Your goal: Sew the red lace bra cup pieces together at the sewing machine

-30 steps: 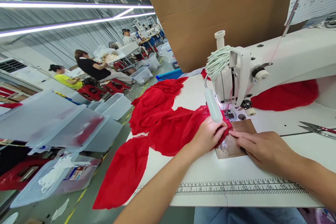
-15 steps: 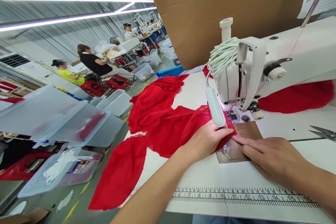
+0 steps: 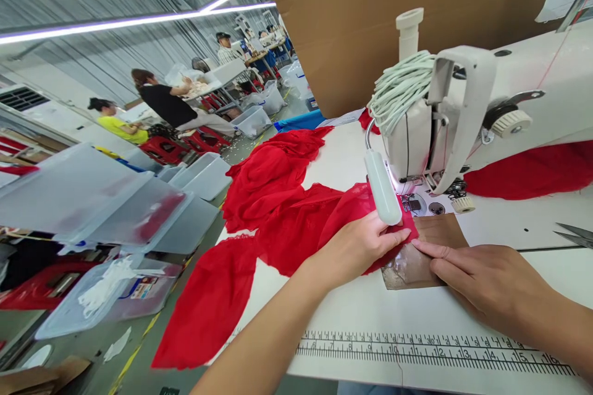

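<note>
Red sheer fabric (image 3: 296,228) with a lace edge lies bunched over the machine bed, one end under the presser foot (image 3: 410,202) of a white sewing machine (image 3: 467,117). My left hand (image 3: 359,250) is closed on this fabric just in front of the foot, its fingertips partly hidden by a pale green lamp head (image 3: 383,188). My right hand (image 3: 486,278) has its fingers stretched out, a fingertip touching the fabric's right edge. Beneath both hands is a brown patch (image 3: 430,247) covered with clear film.
Scissors (image 3: 577,236) lie at the right edge. A printed ruler (image 3: 417,349) runs along the table front. More red fabric (image 3: 532,170) sits behind the machine arm. A cardboard sheet (image 3: 343,31) stands behind. Plastic bins (image 3: 139,213) and several seated people are on the left.
The view has shifted slightly, so the machine appears a little larger and farther right. Both hands stay nearly where they were at the fabric.
</note>
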`<control>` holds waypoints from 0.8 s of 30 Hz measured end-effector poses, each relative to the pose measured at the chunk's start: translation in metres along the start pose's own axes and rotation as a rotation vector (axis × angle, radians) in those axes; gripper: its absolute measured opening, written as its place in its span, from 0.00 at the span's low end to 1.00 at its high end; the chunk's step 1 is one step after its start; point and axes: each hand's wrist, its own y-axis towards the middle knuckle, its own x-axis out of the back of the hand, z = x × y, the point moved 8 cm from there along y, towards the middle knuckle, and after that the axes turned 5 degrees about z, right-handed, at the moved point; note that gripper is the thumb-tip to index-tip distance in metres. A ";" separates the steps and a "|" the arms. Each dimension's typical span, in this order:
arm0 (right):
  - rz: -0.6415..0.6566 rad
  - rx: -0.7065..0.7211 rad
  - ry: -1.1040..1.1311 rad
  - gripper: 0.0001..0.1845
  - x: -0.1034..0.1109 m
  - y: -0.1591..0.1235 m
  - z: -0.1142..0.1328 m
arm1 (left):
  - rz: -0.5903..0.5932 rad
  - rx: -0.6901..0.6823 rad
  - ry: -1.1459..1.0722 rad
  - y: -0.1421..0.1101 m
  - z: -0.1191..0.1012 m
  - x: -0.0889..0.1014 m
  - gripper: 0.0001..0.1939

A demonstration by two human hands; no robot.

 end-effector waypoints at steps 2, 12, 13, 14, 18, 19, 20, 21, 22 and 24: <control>-0.010 0.009 -0.008 0.22 0.002 0.002 0.001 | -0.001 -0.024 0.066 -0.001 0.000 0.000 0.22; -0.039 0.024 -0.111 0.22 0.015 0.009 0.004 | 0.016 -0.058 0.122 -0.001 -0.001 0.001 0.22; -0.049 0.032 -0.116 0.22 0.018 0.010 0.004 | 0.021 -0.053 0.116 -0.001 -0.001 0.001 0.23; -0.063 0.039 -0.120 0.22 0.021 0.011 0.005 | 0.023 -0.053 0.123 -0.001 -0.001 0.001 0.23; -0.154 0.026 -0.109 0.22 0.036 0.014 0.003 | 0.023 -0.079 0.177 -0.003 -0.001 -0.001 0.20; -0.174 0.010 -0.105 0.21 0.039 0.014 0.002 | 0.027 -0.079 0.179 -0.003 -0.001 -0.001 0.19; -0.187 -0.002 -0.102 0.21 0.041 0.014 0.001 | 0.031 -0.075 0.174 -0.003 -0.001 -0.001 0.19; -0.195 -0.013 -0.104 0.21 0.042 0.014 0.000 | 0.038 -0.068 0.164 -0.003 0.000 -0.001 0.19; -0.196 -0.024 -0.112 0.22 0.042 0.014 -0.001 | 0.047 -0.061 0.153 -0.003 0.000 -0.001 0.18; -0.185 -0.044 -0.133 0.23 0.039 0.013 -0.002 | 0.066 -0.049 0.138 -0.003 0.000 -0.001 0.18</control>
